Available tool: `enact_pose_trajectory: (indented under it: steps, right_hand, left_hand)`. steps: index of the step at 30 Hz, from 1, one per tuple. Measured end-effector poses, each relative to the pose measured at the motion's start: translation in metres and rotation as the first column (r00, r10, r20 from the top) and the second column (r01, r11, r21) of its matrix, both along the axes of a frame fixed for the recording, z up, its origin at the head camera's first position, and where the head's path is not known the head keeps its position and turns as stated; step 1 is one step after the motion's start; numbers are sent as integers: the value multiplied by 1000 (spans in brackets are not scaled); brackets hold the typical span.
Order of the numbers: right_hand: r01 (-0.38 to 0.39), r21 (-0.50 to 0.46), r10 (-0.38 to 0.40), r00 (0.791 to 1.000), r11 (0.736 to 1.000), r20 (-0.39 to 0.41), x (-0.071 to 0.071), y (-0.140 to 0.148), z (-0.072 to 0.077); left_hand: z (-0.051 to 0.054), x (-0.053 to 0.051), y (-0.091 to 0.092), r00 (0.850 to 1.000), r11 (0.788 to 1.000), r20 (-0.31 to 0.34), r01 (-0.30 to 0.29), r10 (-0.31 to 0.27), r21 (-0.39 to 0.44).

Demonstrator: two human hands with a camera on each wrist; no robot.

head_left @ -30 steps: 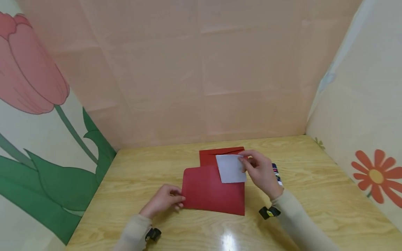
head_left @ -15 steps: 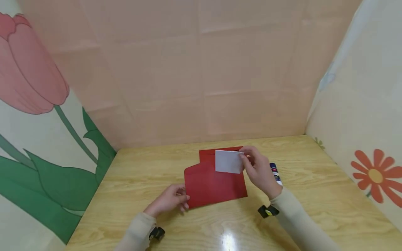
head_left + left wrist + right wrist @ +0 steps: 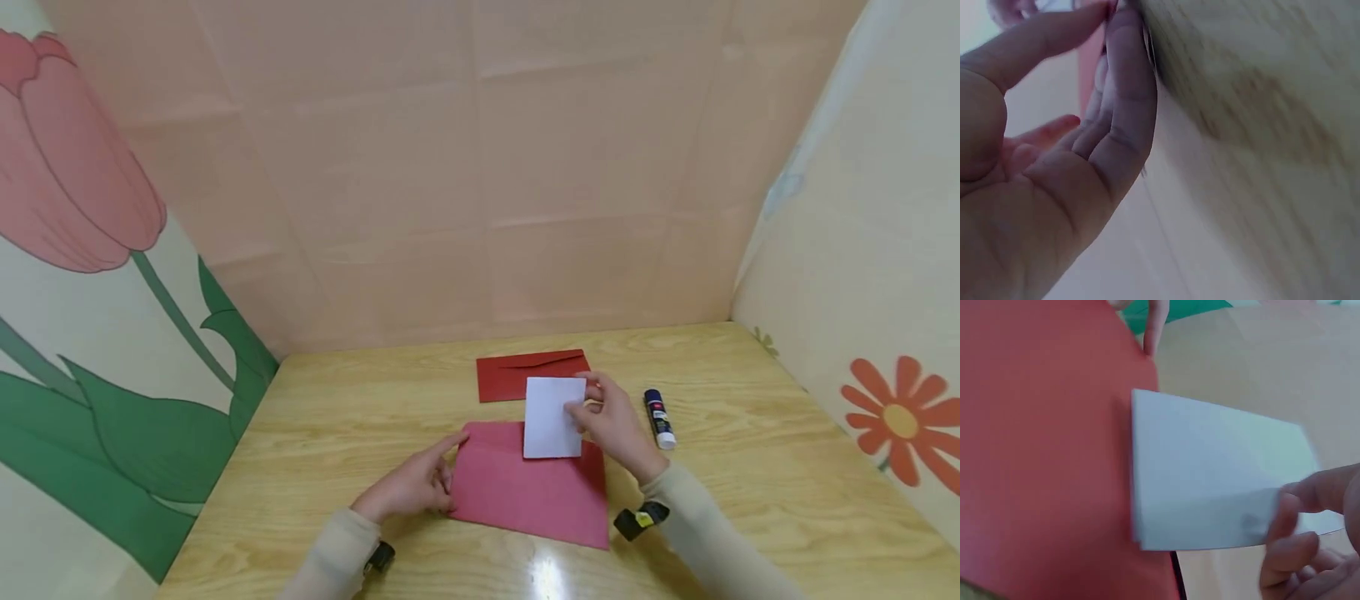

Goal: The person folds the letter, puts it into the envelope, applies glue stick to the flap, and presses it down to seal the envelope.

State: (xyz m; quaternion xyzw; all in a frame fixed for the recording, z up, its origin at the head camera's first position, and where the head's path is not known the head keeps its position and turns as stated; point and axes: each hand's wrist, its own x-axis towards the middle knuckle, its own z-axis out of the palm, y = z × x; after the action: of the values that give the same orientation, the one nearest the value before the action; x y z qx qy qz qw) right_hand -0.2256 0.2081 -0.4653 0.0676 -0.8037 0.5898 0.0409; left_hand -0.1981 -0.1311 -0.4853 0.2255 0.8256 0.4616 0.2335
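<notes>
Nearest me, I have a bright glare spot [image 3: 546, 575] on the wood-grain tabletop [image 3: 337, 408]. Just beyond it is the near envelope [image 3: 525, 496], its long axis running left to right, the right end slanting a little toward me. It looks smooth and flat, pinkish on my head feed and red on the right wrist feed.

The left hand [image 3: 408, 483] grips the left edge of that envelope; on the left wrist feed I see thumb and fingers meeting at a strip of red. The right hand [image 3: 611, 421] pinches the right side of a white card [image 3: 551, 417]. On the head feed the card is taller than wide, its long axis running near to far. Its bottom edge shows in front of the envelope's upper part; I can't tell whether the two touch. The card looks blank on this side, and its lower left corner on the right wrist feed shows a second layer.

To the right of the right hand, well apart from the envelope, lies a glue stick [image 3: 660, 419], dark cap pointing away and white end toward me. Beyond the card sits the far envelope [image 3: 502, 379], red, its long axis also left to right. I see wide wood on both sides, and the tabletop's back edge meets a peach backdrop [image 3: 480, 167].
</notes>
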Motion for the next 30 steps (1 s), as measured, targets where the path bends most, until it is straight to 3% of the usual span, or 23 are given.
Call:
enact_pose_trajectory:
  steps: [4, 9, 13, 22, 27, 30]
  right_hand:
    - [20, 58, -12, 990, 998, -140, 2, 1, 4]
    - [6, 202, 55, 954, 979, -295, 11, -3, 17]
    - [-45, 269, 135, 935, 962, -328, 17, -5, 26]
    - [-104, 348, 228, 913, 932, -339, 18, -2, 30]
    - [-85, 348, 216, 908, 934, -360, 18, -1, 33]
    - [-41, 329, 183, 891, 943, -414, 20, -3, 36]
  left_hand:
    - [4, -1, 3, 998, 996, -48, 24, -28, -91]
    - [10, 0, 6, 985, 983, -158, 46, -75, -176]
    - [13, 1, 7, 970, 976, -226, 44, -93, -212]
    - [13, -1, 5, 953, 973, -288, 23, -90, -228]
    - [16, 0, 5, 951, 978, -291, 41, -101, -205]
    - [20, 2, 7, 945, 978, -309, 45, -108, -203]
